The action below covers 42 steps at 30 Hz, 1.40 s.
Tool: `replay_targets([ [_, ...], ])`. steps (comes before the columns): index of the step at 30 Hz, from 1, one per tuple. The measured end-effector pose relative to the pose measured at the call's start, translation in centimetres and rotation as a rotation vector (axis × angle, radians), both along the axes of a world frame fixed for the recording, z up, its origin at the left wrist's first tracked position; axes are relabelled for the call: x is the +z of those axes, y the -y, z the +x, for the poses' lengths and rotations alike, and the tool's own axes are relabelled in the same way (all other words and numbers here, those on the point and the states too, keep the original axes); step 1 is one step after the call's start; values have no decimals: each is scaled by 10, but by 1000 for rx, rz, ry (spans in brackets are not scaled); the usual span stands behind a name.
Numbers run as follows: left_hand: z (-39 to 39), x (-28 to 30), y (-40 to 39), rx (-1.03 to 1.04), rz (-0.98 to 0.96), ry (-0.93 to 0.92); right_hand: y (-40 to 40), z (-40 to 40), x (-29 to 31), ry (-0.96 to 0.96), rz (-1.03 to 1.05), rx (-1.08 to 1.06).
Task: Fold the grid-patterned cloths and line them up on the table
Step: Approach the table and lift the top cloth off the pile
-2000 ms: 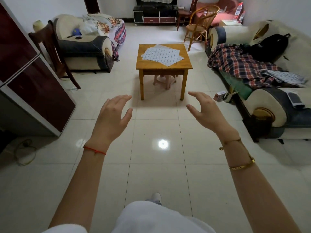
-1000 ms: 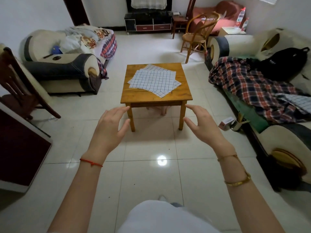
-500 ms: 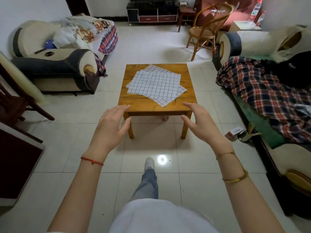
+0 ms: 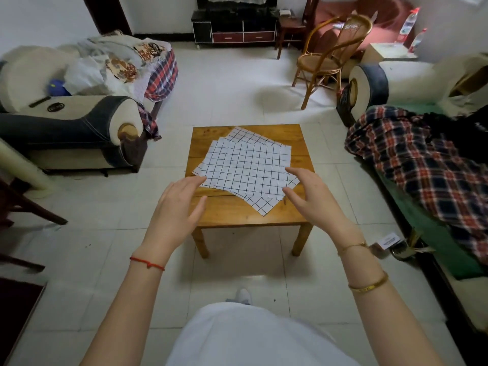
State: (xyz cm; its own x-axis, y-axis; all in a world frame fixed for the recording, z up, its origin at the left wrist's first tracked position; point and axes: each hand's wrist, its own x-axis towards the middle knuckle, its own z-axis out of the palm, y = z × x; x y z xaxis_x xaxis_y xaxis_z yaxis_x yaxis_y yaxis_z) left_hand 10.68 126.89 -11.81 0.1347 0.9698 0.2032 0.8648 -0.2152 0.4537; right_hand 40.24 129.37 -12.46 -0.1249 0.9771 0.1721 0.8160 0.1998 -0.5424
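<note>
floor: pale glossy tiles [image 4: 227, 96] | left: cream-and-navy sofa [image 4: 71, 128], heaped with laundry [image 4: 118, 64] | right: second sofa [image 4: 412, 83] under plaid blanket [image 4: 427, 159] | back: rattan chair [image 4: 330, 56], dark TV cabinet [image 4: 235, 30] against wall | far right: two spray bottles [image 4: 410, 30] on small stand

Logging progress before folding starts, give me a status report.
Left hand and right hand open, holding nothing. White black-grid cloths unfolded, piled askew on square wooden table. Nothing in the way.
</note>
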Motion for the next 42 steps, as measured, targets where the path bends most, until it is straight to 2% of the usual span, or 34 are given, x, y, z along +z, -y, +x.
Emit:
replay_targets([
  [9,-4,-14,-112,-32,-38,1,-98,4,-20,-5,-67,-61],
  [23,24,-51,-218,12,-100,11,-208,28,-73,-33,-159,-43],
  [28,28,-86,-255,39,-93,-29,-241,41,-103,2,-205,-19],
  [35,20,-153,-306,31,-185,-142,-288,49,-155,53,-303,26],
  [42,-5,-229,-350,43,-304,-242,-342,6,-211,50,-343,112],
])
